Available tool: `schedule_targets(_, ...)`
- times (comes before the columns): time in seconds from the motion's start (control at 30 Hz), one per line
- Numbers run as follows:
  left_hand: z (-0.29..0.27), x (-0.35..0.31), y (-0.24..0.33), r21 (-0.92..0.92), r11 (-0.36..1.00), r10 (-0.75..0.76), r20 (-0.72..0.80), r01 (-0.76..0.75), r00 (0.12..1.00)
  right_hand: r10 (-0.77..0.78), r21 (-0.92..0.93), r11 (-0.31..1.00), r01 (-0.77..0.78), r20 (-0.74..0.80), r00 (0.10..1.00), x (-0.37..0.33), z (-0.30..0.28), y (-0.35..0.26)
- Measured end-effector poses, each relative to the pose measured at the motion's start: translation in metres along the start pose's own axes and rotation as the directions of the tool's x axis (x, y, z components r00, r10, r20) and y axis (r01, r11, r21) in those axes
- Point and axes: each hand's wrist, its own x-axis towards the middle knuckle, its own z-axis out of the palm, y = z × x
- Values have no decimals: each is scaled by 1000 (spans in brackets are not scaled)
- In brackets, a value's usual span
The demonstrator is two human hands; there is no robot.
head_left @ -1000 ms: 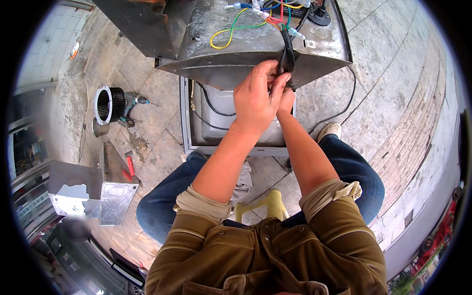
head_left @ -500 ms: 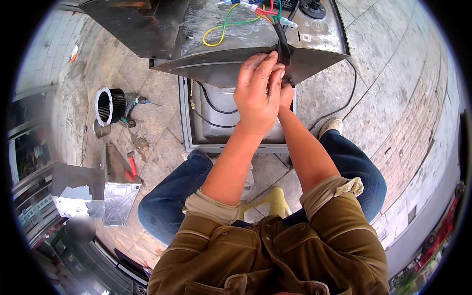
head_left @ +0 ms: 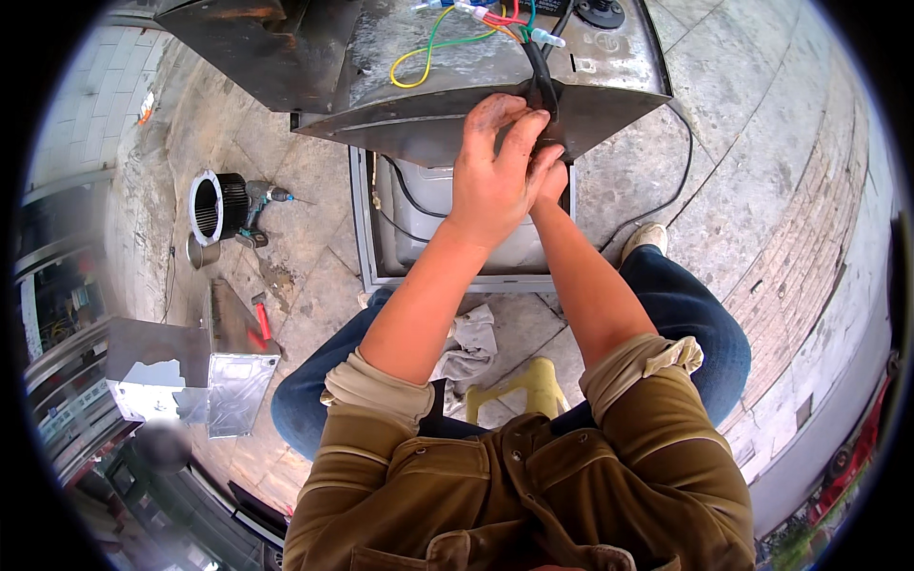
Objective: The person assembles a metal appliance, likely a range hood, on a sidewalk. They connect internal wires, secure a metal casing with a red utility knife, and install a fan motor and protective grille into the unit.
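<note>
Head view: we're apparently routing black cable (head_left: 541, 80); left hand (head_left: 492, 181) curled, right hand (head_left: 551, 187) half-hidden, finger grips unclear; next needs steady guiding.

A brown shirt (head_left: 619, 495) with small round buttons (head_left: 517, 457) and flapped pockets (head_left: 443, 461), its sleeves (head_left: 657, 409) rolled into beige cuffs (head_left: 376, 388), is worn with blue jeans (head_left: 703, 328) and pale shoes (head_left: 645, 238).

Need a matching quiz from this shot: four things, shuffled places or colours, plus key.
1. Cordless drill
2. Stool
3. Rag
4. Left hand

A. Yellow
B. Up at the thick black cable
C. Beside the blower wheel
D. Light grey, crumpled

Pairs: 1-C; 2-A; 3-D; 4-B
</note>
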Motion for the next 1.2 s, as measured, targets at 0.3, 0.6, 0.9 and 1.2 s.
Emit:
schedule_targets(0.3, 16, 5, -3, 234, 972, 28, -72, -10, 997, 292, 766, 441, -467, 370, 882, -3, 6, -3)
schedule_targets(0.6, 3, 0, -18, 241, 962, 130, -6, -125, 991, 455, 651, 372, -662, 494, 741, -49, -27, -85)
schedule_targets(0.9, 2, 3, -13, 239, 963, 121, 44, -128, 992, 440, 417, 286, -863, 743, 505, -20, -41, -74)
schedule_targets(1.2, 2, 4, 0, 179, 982, 62, 7, -62, 998, 177, 604, 28, -796, 781, 599, -23, -36, -52)
